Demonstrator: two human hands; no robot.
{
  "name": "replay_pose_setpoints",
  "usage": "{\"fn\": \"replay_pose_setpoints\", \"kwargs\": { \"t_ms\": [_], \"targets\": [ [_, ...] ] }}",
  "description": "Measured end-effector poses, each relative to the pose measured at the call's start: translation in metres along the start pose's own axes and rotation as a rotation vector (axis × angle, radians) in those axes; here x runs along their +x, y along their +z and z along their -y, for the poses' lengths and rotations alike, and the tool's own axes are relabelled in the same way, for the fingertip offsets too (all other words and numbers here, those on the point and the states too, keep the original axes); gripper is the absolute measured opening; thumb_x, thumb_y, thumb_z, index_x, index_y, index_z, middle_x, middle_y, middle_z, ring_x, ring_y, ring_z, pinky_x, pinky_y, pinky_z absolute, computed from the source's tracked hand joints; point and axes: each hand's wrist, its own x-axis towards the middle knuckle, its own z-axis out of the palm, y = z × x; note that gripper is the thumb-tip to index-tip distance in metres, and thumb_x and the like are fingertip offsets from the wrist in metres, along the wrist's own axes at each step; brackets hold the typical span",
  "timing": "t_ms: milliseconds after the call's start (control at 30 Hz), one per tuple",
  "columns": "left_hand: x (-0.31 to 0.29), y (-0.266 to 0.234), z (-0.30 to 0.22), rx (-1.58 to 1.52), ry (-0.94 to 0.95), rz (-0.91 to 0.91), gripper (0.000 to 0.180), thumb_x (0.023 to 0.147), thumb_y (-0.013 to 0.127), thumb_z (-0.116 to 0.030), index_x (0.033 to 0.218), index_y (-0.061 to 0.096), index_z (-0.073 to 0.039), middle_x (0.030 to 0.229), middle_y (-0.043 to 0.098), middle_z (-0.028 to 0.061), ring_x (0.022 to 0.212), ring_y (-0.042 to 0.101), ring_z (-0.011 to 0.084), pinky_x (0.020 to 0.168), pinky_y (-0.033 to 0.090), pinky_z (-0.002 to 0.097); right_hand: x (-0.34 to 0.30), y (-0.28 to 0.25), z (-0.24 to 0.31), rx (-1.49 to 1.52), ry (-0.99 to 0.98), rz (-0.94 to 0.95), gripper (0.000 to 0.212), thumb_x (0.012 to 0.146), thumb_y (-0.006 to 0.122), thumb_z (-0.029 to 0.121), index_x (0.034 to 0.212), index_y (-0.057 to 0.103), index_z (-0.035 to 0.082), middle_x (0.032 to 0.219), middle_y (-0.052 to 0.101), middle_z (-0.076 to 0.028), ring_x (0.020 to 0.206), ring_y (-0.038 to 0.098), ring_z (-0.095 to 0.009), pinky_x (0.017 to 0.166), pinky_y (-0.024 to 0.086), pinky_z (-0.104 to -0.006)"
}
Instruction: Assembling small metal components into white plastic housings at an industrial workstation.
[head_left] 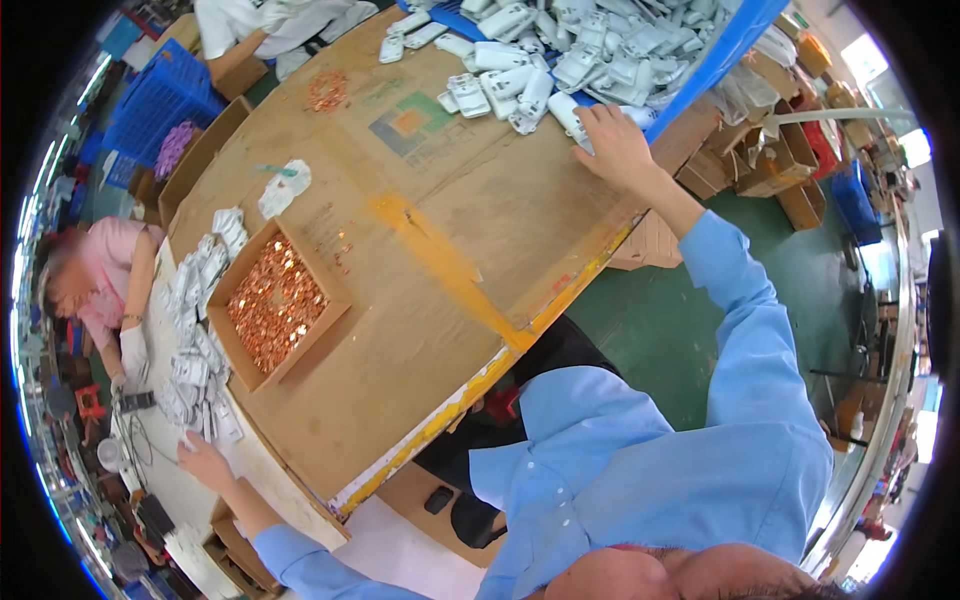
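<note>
My right hand reaches to the far right of the cardboard-covered table. Its fingers are spread beside a white plastic housing at the edge of a large heap of similar housings. Whether the fingertips touch that housing is hard to tell. At the lower left, my left hand stretches out with its fingers apart, by the near end of a row of white plastic parts. I see nothing held in it. Between the two hands stands an open cardboard box of small copper-coloured pieces.
Blue sheeting borders the housing heap. A small copper pile and a white scrap lie on the table. A gloved co-worker's hand is beside the left row; another person sits beyond. A blue crate stands far left.
</note>
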Motion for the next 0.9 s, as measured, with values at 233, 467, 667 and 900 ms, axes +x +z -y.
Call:
{"fn": "replay_pose_setpoints", "kwargs": {
  "t_ms": [233, 467, 667, 900],
  "targets": [
    [-0.118, -0.077, -0.079, -0.558, 0.139, 0.122, 0.038, 0.1, 0.048, -0.025, 0.127, 0.052, 0.001, 0.116, 0.059, 0.0138, 0.09, 0.058, 0.0204, 0.077, 0.045, 0.0311, 0.009, -0.007, -0.014, -0.166, -0.061, 0.122, 0.067, 0.066, 0.078, 0.025, 0.124, 0.049, 0.007, 0.108, 0.057, -0.012, 0.108, 0.053, -0.031, 0.089, 0.045, -0.0423],
    [-0.279, -0.106, -0.095, -0.941, -0.036, 0.26, 0.025, 0.098, 0.049, -0.014, 0.116, 0.057, 0.0, 0.09, 0.059, 0.0054, 0.076, 0.052, 0.0117, 0.07, 0.044, 0.0263, -0.02, 0.026, -0.022, -0.399, -0.318, 0.111, 0.017, 0.068, 0.074, 0.016, 0.082, 0.071, 0.006, 0.097, 0.064, -0.009, 0.097, 0.059, -0.027, 0.082, 0.049, -0.0378],
    [-0.341, -0.109, -0.106, -1.147, -0.189, 0.327, 0.024, 0.097, 0.049, -0.013, 0.114, 0.058, 0.0, 0.097, 0.063, 0.007, 0.077, 0.059, 0.0112, 0.068, 0.047, 0.0237, -0.034, -0.006, 0.012, -0.094, -0.227, 0.348, 0.015, 0.072, 0.063, 0.015, 0.081, 0.07, 0.005, 0.084, 0.069, -0.016, 0.083, 0.069, -0.031, 0.068, 0.056, -0.0438],
    [-0.362, -0.131, -0.133, -0.956, -0.039, 0.301, 0.043, 0.078, 0.075, -0.013, 0.115, 0.057, 0.0, 0.099, 0.062, 0.0109, 0.087, 0.06, 0.0175, 0.075, 0.05, 0.0292, -0.09, -0.068, 0.143, 0.557, -0.476, 0.278, 0.021, 0.073, 0.063, 0.026, 0.08, 0.067, 0.007, 0.073, 0.065, -0.016, 0.072, 0.064, -0.035, 0.067, 0.052, -0.0453]
  ]
}}
